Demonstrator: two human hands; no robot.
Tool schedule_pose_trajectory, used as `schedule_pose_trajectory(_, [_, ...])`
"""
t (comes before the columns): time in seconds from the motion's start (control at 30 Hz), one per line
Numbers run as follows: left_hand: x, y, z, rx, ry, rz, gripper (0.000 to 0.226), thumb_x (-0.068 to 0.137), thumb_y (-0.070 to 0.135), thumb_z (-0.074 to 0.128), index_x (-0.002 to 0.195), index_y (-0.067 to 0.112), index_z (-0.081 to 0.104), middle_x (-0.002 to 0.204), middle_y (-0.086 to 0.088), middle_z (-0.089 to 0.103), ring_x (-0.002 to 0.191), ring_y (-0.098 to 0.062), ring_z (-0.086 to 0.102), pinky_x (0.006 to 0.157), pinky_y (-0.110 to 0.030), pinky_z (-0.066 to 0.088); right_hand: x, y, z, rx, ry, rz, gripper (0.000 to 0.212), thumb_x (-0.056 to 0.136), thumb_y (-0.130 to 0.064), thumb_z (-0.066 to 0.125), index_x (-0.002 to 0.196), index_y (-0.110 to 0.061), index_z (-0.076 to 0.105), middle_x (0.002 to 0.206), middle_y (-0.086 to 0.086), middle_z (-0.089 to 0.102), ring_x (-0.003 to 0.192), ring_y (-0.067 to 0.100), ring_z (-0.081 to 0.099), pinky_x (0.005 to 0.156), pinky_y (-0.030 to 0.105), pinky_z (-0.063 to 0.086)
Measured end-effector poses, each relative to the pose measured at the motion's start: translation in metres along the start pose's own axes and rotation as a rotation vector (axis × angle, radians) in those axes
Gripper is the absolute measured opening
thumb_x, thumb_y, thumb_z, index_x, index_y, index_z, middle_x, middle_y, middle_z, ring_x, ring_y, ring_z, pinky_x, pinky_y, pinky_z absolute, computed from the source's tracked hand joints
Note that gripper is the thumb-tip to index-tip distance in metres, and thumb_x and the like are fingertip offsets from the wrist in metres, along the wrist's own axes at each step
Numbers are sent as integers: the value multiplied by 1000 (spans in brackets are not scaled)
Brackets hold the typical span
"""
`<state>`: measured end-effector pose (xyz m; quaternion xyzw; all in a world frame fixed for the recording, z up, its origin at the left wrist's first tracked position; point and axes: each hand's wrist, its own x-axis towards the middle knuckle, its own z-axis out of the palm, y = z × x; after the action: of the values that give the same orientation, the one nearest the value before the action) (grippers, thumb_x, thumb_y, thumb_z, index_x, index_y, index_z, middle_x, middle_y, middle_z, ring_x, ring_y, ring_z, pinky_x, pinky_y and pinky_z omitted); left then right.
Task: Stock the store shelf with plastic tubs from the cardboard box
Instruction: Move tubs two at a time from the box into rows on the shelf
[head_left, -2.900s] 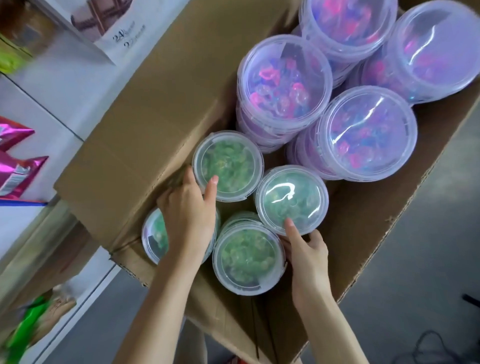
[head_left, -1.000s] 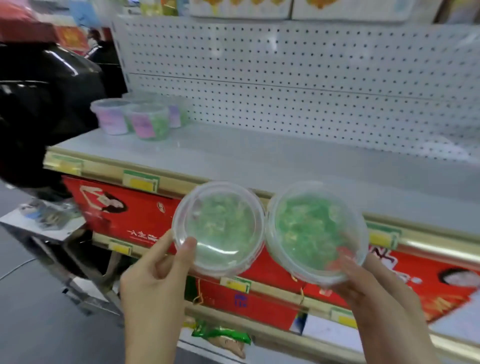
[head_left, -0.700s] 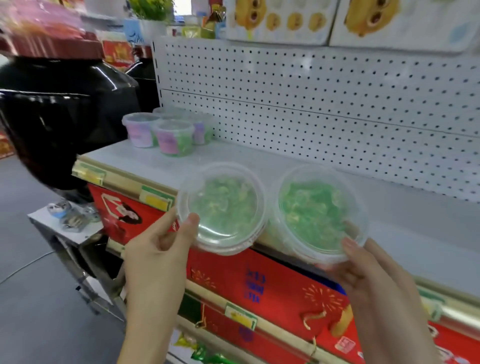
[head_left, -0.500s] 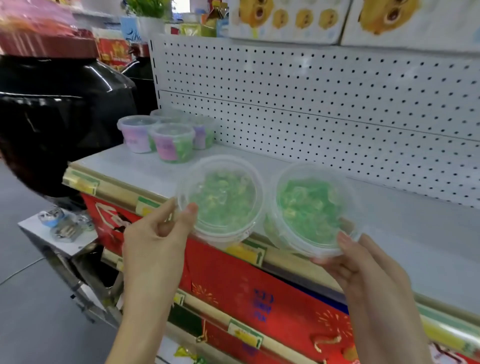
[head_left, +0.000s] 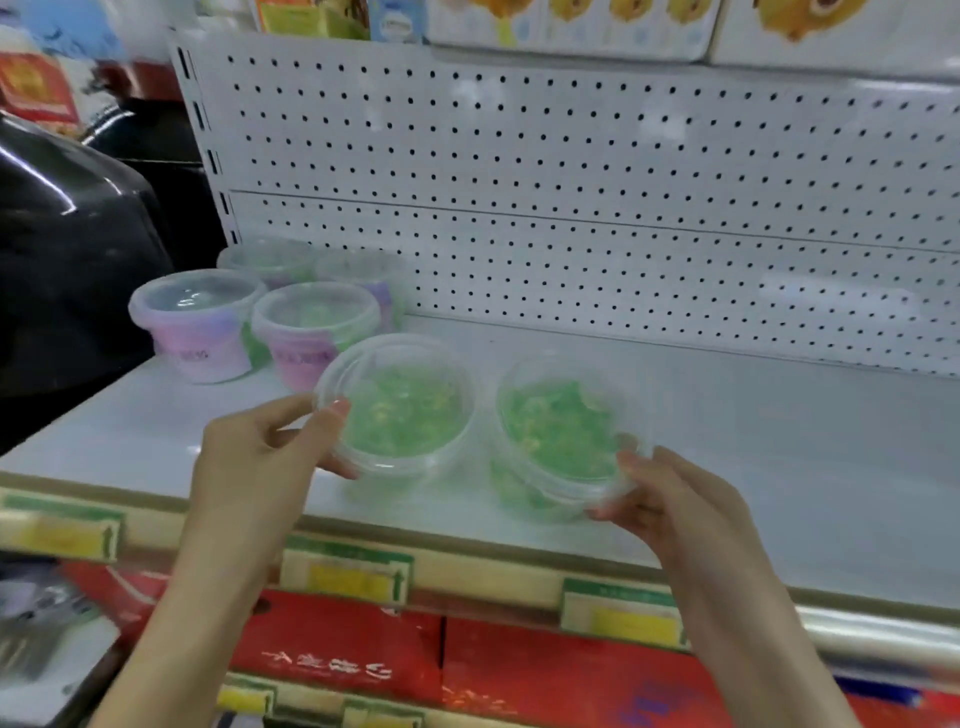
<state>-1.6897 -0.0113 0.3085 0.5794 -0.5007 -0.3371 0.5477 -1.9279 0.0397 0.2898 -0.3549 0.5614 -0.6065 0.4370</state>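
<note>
Each of my hands holds a clear plastic tub of green contents over the white store shelf (head_left: 753, 467). My left hand (head_left: 260, 462) grips the left green tub (head_left: 400, 405) by its rim, thumb on the lid. My right hand (head_left: 670, 499) grips the right green tub (head_left: 561, 431) at its lower right edge. Both tubs hover just above the shelf, near its front edge. Several tubs with purple labels (head_left: 197, 322) stand at the shelf's back left corner. The cardboard box is out of view.
A white pegboard wall (head_left: 571, 182) backs the shelf. Yellow price tags (head_left: 348, 577) line the shelf's front lip, with red boxes (head_left: 415, 665) below. A large black rounded object (head_left: 62, 249) sits to the left. Bare shelf stretches to the right.
I have lifted both green tubs out of the cardboard box and brought them up and forward over the shelf; they now hang above its surface rather than in front of its edge.
</note>
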Motion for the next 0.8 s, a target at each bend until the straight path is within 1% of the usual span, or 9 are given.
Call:
schedule_pose_trajectory(0.1, [26, -7, -21, 7, -96, -21, 17, 87, 27, 61, 74, 20, 71, 52, -4, 65, 53, -1, 59, 88, -31, 46, 5, -3, 19, -60, 96, -7, 26, 87, -19, 59, 69, 0, 61, 66, 14, 68, 63, 23, 65, 68, 30, 51])
schedule_pose_trajectory(0.17, [42, -7, -32, 70, -188, -32, 27, 88, 28, 59, 68, 13, 70, 50, -4, 63, 51, -5, 57, 85, -29, 47, 4, -6, 26, -163, 156, -51, 17, 88, -27, 60, 98, -13, 62, 55, 8, 60, 54, 17, 57, 63, 31, 48])
schedule_pose_trajectory(0.23, [54, -9, -41, 182, -262, -15, 36, 88, 37, 56, 61, 16, 69, 49, -3, 62, 55, -12, 58, 80, -32, 48, 4, -6, 24, -404, 296, -144, 45, 88, -35, 59, 130, -24, 48, 57, 12, 57, 50, 15, 49, 59, 35, 45])
schedule_pose_trajectory(0.33, [63, -17, -51, 462, -204, 136, 38, 86, 56, 50, 63, 30, 65, 61, 7, 66, 75, -17, 60, 68, -33, 43, -3, -17, 29, -797, 469, -433, 49, 85, -50, 57, 129, -29, 51, 64, 1, 51, 60, 11, 49, 67, 25, 42])
schedule_pose_trajectory(0.43, [56, -10, -50, 455, -59, 429, 36, 81, 58, 45, 97, 35, 67, 91, 17, 62, 90, -11, 56, 77, -30, 41, -9, -26, 53, -950, 321, -604, 47, 80, -61, 56, 117, -33, 62, 90, -13, 55, 89, 7, 52, 77, 4, 32])
schedule_pose_trajectory(0.5, [49, -2, -40, 426, -149, 573, 44, 79, 61, 44, 109, 36, 64, 106, 21, 59, 99, -2, 51, 86, -19, 38, -7, -24, 70, -1102, 167, -533, 58, 77, -68, 51, 124, -35, 58, 116, -16, 53, 115, 6, 42, 88, 9, 27])
schedule_pose_trajectory(0.57, [41, 1, -26, 518, -307, 642, 55, 75, 69, 39, 115, 39, 60, 120, 22, 56, 110, -2, 50, 93, -23, 36, -5, -22, 81, -1284, 83, -420, 68, 75, -71, 43, 134, -36, 48, 139, -17, 43, 130, 4, 29, 100, 20, 25])
schedule_pose_trajectory(0.7, [42, -10, -20, 674, -426, 780, 56, 77, 68, 39, 110, 33, 68, 119, 11, 64, 112, -11, 57, 88, -29, 35, -6, -19, 82, -1377, 34, -421, 62, 79, -63, 46, 137, -40, 41, 148, -19, 34, 136, 3, 25, 102, 20, 18])
schedule_pose_trajectory(0.8, [54, -14, -36, 616, -495, 798, 58, 74, 71, 36, 113, 38, 65, 124, 20, 58, 115, 8, 43, 91, -28, 33, -7, -21, 80, -1316, -35, -430, 67, 71, -68, 40, 134, -45, 43, 145, -24, 34, 136, -3, 26, 104, 20, 20])
